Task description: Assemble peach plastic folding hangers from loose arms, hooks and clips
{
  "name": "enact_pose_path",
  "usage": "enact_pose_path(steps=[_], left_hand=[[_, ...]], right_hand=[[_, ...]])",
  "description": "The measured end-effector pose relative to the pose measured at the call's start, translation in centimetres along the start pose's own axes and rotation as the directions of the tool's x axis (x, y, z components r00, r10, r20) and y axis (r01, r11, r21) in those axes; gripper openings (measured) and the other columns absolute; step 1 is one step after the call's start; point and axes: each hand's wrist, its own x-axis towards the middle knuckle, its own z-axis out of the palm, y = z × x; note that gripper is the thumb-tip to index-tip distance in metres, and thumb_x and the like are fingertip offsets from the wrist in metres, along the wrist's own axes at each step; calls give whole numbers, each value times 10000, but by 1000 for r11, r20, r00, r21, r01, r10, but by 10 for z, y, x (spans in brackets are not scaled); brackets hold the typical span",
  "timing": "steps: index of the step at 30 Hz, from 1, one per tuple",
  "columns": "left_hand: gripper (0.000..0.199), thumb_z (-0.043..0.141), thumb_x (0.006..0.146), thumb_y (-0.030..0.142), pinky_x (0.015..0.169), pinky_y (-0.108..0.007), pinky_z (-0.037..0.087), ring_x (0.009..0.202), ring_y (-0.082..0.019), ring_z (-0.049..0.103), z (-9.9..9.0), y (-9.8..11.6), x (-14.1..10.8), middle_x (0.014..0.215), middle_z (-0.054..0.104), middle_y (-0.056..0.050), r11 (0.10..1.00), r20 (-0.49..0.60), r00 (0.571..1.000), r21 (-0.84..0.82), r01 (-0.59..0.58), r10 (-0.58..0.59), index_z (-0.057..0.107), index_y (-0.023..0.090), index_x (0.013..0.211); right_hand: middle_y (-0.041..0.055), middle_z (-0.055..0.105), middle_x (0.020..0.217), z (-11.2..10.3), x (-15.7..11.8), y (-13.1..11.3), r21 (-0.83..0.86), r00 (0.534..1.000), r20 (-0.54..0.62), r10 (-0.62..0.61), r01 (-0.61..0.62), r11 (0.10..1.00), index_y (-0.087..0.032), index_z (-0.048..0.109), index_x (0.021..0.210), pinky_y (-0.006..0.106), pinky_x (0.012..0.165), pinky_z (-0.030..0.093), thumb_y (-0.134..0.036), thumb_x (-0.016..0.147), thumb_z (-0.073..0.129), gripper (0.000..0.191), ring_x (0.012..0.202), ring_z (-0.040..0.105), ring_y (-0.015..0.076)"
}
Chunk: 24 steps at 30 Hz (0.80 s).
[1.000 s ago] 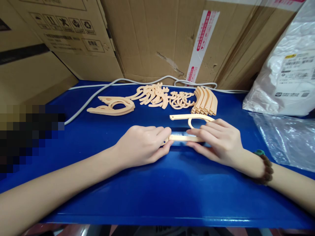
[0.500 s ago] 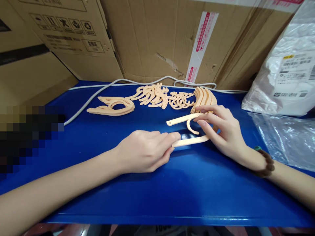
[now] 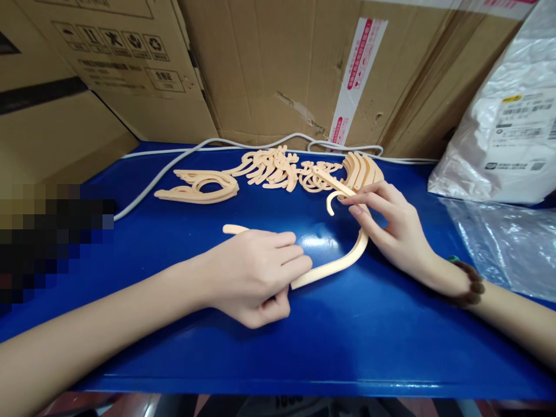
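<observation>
My right hand (image 3: 386, 223) pinches a pale, wood-coloured folding clothes hanger (image 3: 332, 266) where its arms and small curved hook (image 3: 330, 205) come together. One arm of the hanger points up and left; the other bends down toward my left hand. Closed and palm down, my left hand (image 3: 260, 272) grips a pale strip (image 3: 234, 229), whose rounded end sticks out on the left behind the knuckles. The lower hanger arm's tip lies right beside the left fingers. Whether the strip touches the hanger is hidden under that hand.
Along the back of the blue table (image 3: 174, 341) lie looped pale pieces (image 3: 200, 188), a heap of curved pieces (image 3: 269, 168), small hooks (image 3: 319, 176) and stacked curved arms (image 3: 362, 168). A white cable (image 3: 174, 152), cardboard boxes (image 3: 269, 69) and a white plastic package (image 3: 495, 133) stand behind.
The upper hanger arm and hook have swung upward, and the lower arm has tilted down at its left end. My left hand has turned palm down, and a strip end now shows behind it.
</observation>
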Motion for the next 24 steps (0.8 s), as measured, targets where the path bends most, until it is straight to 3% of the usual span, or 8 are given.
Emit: enact_pose_path(steps=[6,9,13,18,24], left_hand=[[56,506,706,124,617,-330,388,713,-190,442,-9,-10,0,686,521,-24,999,45,999,-37,19,-17,521,177,711],[58,508,742,132,809,-386,444,886,-239,525,-8,-13,0,799,597,-50,1000,95,995,-12,18,-17,545,169,767],[155,485,819,98,1040,-454,382,1131,-284,528,-3,-17,0,1077,654,-88,996,76,996,75,45,-50,594,154,915],[253,447,846,-2,1014,-413,448,1231,-286,505,6,-23,-2,1250,617,-119,979,29,990,152,133,-139,614,129,983],[332,420,836,-55,1011,-418,482,1271,-277,493,8,-24,-4,1325,582,-127,973,45,985,169,156,-166,612,134,1030]], right_hand=[[70,571,1000,0,0,-3,7,998,-42,42,-42,999,-227,641,1067,417,853,472,-317,969,517,182,961,580,235],[72,581,1008,1,0,-2,-5,998,-26,61,-61,998,-227,631,1067,415,854,467,-321,967,512,182,971,579,240],[78,590,1029,3,0,1,-20,997,5,73,-73,997,-213,622,1049,405,847,459,-280,956,504,165,981,585,247],[79,589,1001,5,0,2,-70,997,46,63,-59,996,-203,626,1025,394,807,448,-256,940,503,158,937,588,249],[76,575,972,5,0,1,-92,996,60,64,-58,994,-208,625,1025,404,818,441,-277,943,496,168,925,580,251]])
